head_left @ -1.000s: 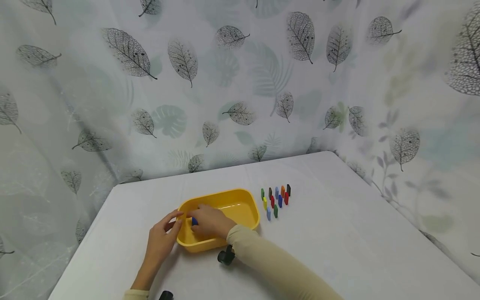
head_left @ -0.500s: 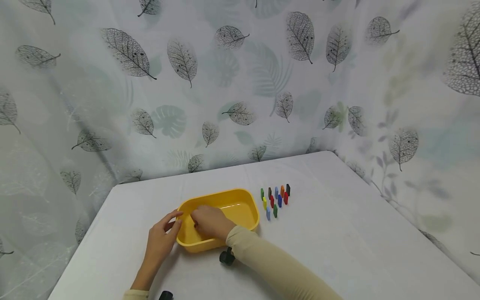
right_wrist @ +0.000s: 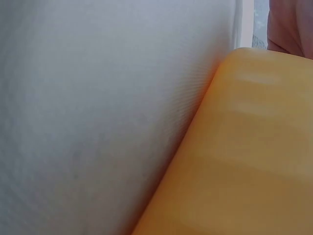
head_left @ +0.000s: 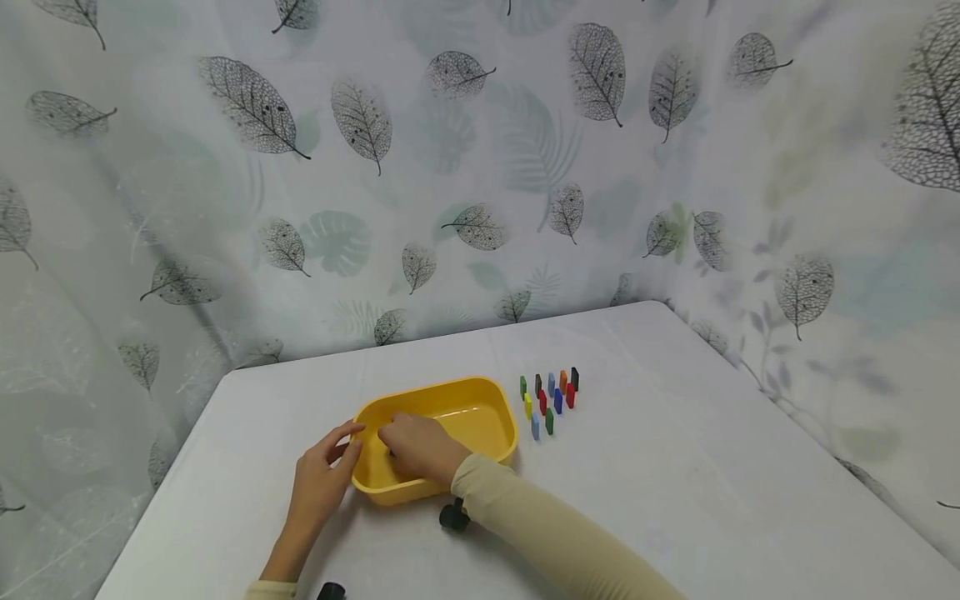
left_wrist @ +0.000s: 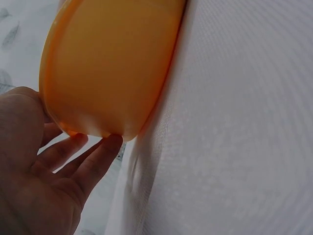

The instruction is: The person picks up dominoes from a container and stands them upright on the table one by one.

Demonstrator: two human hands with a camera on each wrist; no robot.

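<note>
My left hand (head_left: pixel 318 479) is at the left end of a yellow plastic tub (head_left: pixel 483 417). Its index finger reaches over the rim, and its thumb is against the outside. In the left wrist view, the fingertips (left_wrist: pixel 115 142) press on the tub's end wall. Inside the tub, toward its left end, my right hand (head_left: pixel 420 446) is turned down with bent fingers. Its fingertips are hidden, so I cannot tell what it holds. The right wrist view has only the tub's outer wall (right_wrist: pixel 254 147), the white cloth and part of a hand.
Right of the tub, several small coloured blocks stand upright in rows, among them a yellow block (head_left: pixel 528 406), an orange block (head_left: pixel 563 382) and a dark green block (head_left: pixel 550 422). Leaf-print curtains (head_left: pixel 480 167) hang behind and beside the white table (head_left: pixel 675 467).
One second ago a blue piece showed at my right fingers inside the tub; now it is out of sight, and those fingers are drawn in. The left hand stays in place.
</note>
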